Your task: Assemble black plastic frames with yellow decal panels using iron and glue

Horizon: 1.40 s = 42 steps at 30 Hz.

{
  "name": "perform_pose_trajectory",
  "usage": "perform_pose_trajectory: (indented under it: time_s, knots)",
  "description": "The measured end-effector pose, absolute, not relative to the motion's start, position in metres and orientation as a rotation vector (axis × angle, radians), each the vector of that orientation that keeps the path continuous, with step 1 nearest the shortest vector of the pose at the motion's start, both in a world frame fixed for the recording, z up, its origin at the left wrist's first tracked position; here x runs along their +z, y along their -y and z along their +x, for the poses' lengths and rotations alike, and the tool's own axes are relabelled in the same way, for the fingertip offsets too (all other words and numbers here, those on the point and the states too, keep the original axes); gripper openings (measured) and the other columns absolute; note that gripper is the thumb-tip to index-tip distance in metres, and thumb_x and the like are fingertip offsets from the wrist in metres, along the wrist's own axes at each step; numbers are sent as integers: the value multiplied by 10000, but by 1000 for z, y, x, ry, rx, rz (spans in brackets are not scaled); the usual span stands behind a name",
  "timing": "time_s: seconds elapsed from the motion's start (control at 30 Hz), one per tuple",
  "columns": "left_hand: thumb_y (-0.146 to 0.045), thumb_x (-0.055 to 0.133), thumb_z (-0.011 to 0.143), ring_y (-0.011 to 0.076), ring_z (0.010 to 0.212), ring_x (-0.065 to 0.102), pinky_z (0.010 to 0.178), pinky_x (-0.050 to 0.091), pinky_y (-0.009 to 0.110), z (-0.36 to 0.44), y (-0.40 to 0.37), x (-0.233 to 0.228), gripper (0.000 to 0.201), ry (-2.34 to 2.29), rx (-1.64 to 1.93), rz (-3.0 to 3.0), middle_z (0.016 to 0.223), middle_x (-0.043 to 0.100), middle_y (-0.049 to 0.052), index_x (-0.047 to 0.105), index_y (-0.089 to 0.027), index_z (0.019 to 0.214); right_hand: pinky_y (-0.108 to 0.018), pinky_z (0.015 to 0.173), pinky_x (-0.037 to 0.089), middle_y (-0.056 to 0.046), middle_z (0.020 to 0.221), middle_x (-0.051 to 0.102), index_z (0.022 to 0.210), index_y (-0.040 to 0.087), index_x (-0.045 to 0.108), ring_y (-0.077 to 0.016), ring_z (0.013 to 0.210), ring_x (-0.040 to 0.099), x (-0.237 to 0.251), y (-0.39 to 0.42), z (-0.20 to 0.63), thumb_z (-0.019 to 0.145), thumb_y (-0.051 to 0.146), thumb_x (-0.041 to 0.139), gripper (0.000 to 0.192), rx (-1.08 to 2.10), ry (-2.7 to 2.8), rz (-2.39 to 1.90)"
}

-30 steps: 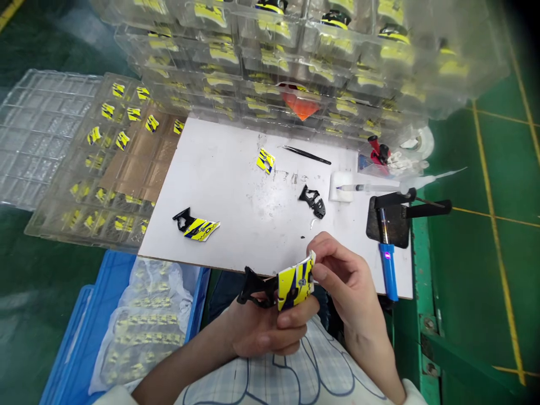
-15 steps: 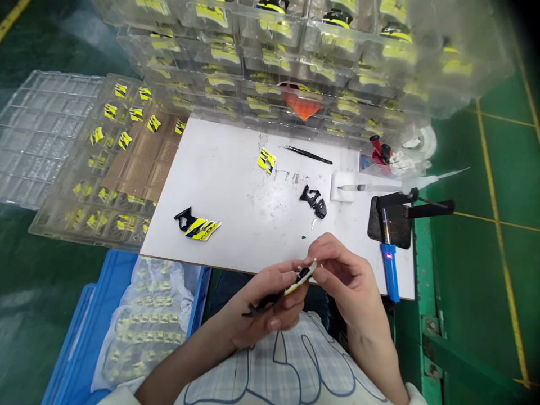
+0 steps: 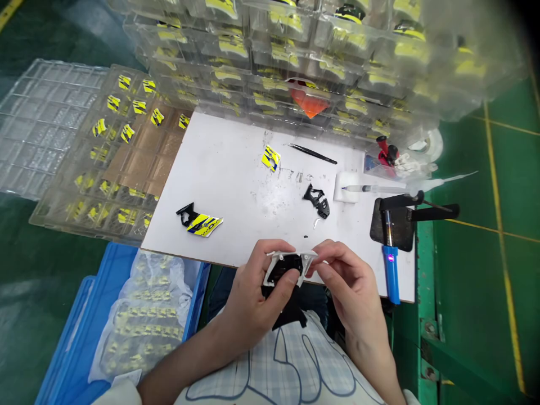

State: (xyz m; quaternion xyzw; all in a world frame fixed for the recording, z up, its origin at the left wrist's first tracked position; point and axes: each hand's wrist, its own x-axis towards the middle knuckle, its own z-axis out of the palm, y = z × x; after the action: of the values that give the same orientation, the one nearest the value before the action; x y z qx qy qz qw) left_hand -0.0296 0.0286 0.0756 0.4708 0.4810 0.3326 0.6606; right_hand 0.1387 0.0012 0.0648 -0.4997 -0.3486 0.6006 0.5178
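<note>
Just past the table's front edge, my left hand [image 3: 257, 298] is closed around a plastic panel [image 3: 284, 267], thumb pressed on its inner face. The panel has a white shell with a black piece inside, and a black arm hangs below it. My right hand [image 3: 348, 281] pinches at the panel's right end; whether a small piece is also between those fingertips is hidden. Beyond the hands lies a loose black bracket [image 3: 317, 201]. A yellow-and-blue panel on a black bracket [image 3: 200, 220] rests at the left, and a loose yellow panel [image 3: 270, 158] farther back.
Tweezers [image 3: 313, 153] lie near stacked clear trays [image 3: 270, 121]. A syringe [image 3: 371, 188] rests on a white block [image 3: 345, 194]. At the right, a blue soldering iron [image 3: 391, 275] sits in its black stand [image 3: 392, 233]. A blue crate [image 3: 113, 261] with bagged parts stands lower left.
My left hand has turned the plastic panel from edge-on to inner face up. My right fingertips stay at its right end. The view has shifted slightly.
</note>
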Motion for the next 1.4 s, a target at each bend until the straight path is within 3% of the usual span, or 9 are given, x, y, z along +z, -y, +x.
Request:
perform_pose_trajectory:
  time_s: [0.37, 0.63, 0.8, 0.93, 1.4]
  knots:
    - [-272, 596, 985, 109, 576, 514, 579, 396, 220, -28, -30, 77, 129, -1091, 759, 1261, 743, 621, -45, 595, -238, 1110, -213, 699, 479, 18, 830, 615, 907, 274, 701, -129, 766, 579, 62, -2, 139, 944, 275, 706, 38, 1389, 865, -1303]
    - [-218, 557, 986, 128, 599, 574, 666, 476, 249, -30, -34, 79, 210, -1034, 756, 1364, 883, 708, 6, 676, -225, 1159, -204, 700, 538, 13, 835, 660, 904, 277, 720, -132, 780, 635, 58, -5, 140, 905, 267, 750, 32, 1415, 829, -1281]
    - [-209, 562, 975, 159, 714, 658, 700, 507, 258, -29, -35, 80, 202, -1042, 763, 1359, 957, 740, 31, 680, -220, 1138, -222, 740, 597, 2, 865, 728, 915, 274, 736, -142, 803, 702, 58, -4, 141, 902, 260, 757, 28, 1495, 770, -1249]
    - [-221, 563, 980, 167, 745, 681, 710, 517, 256, -29, -35, 81, 193, -1042, 747, 1353, 930, 742, 26, 676, -218, 1137, -182, 734, 593, 22, 848, 739, 904, 283, 731, -117, 788, 711, 59, -5, 141, 904, 240, 757, 50, 1523, 744, -1209]
    - [-209, 554, 989, 124, 657, 615, 683, 494, 232, -31, -35, 80, 208, -1026, 747, 1400, 923, 735, 14, 668, -227, 1162, -269, 707, 607, -4, 787, 685, 863, 238, 705, -159, 731, 686, 54, -4, 141, 869, 325, 785, 118, 1550, 729, -1251]
